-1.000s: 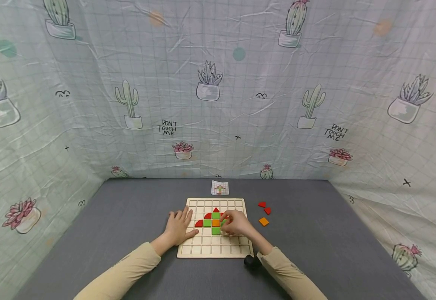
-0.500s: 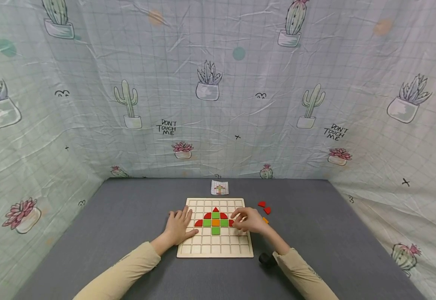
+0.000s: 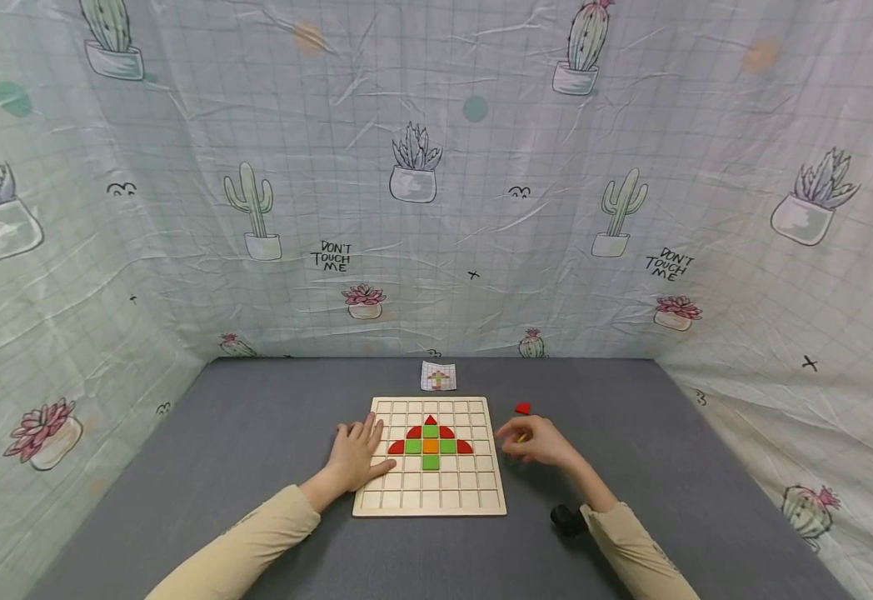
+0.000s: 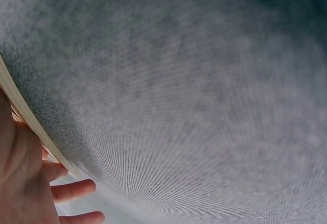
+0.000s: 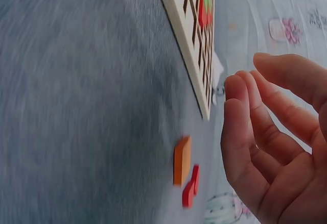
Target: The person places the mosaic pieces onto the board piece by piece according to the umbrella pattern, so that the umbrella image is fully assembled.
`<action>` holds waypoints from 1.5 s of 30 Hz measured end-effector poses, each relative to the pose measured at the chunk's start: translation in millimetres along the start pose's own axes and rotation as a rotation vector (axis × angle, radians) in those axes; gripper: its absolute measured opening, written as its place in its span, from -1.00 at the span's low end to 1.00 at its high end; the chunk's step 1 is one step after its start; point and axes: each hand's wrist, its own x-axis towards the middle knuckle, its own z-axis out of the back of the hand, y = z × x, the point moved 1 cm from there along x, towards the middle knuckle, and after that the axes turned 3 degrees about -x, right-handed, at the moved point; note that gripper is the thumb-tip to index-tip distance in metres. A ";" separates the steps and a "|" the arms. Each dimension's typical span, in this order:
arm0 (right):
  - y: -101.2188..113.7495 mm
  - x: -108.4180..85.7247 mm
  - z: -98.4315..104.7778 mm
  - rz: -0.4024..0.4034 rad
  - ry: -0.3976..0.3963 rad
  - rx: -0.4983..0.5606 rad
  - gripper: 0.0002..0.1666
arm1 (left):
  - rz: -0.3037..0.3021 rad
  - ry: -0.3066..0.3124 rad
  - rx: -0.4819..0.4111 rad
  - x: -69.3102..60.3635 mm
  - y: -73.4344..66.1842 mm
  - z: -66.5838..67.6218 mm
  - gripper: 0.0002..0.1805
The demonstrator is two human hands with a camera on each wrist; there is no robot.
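My left hand [image 3: 354,457] rests on the left side of a wooden grid board [image 3: 406,500], fingers spread. Set in the board's squares are green square tiles [image 3: 431,462] around an orange square tile [image 3: 431,447], red rounded tiles [image 3: 465,447] at the sides and a red triangle [image 3: 430,420] on top. Right of the board, my right hand [image 3: 545,442] hovers with fingers loosely bent and nothing between them. Beneath it on the table lies a loose orange tile [image 5: 181,160], mostly covered in the head view. Two loose red tiles [image 5: 188,193] lie beside that one.
A small pattern card [image 3: 438,377] lies behind the board on the grey table [image 3: 271,433]. A cloth with printed cacti [image 3: 436,250] hangs around the back and sides. A black device [image 3: 567,520] sits at my right wrist.
My right hand has moved right, off the board to above the loose tiles. A red rounded tile now shows at the pattern's right end. The left hand stays in place.
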 end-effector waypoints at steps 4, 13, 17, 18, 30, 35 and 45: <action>-7.9 -4.0 8.5 -0.018 -0.004 -0.009 -0.68 | 0.001 -0.008 0.002 -0.1 0.4 0.3 -0.19; -27.8 -10.6 23.3 -0.060 -0.011 -0.029 -0.71 | -0.007 -0.011 0.001 0.0 0.3 0.5 -0.19; -35.4 -12.2 27.7 -0.067 -0.025 -0.047 -0.73 | -0.005 -0.005 -0.001 0.3 0.5 1.2 -0.19; -37.2 -12.4 28.4 -0.070 -0.025 -0.049 -0.73 | -0.005 -0.005 -0.005 0.4 0.6 1.2 -0.19; -47.1 -6.6 28.1 -0.112 0.055 -0.110 -0.58 | -0.007 -0.015 0.015 -1.3 -0.2 2.6 -0.19; -46.1 -6.3 24.9 -0.133 0.033 -0.138 -0.65 | -0.010 -0.020 0.020 -1.9 -0.8 2.1 -0.19; -46.9 -8.2 25.5 -0.145 0.027 -0.134 -0.69 | -0.006 -0.023 0.018 -2.2 -1.2 0.7 -0.19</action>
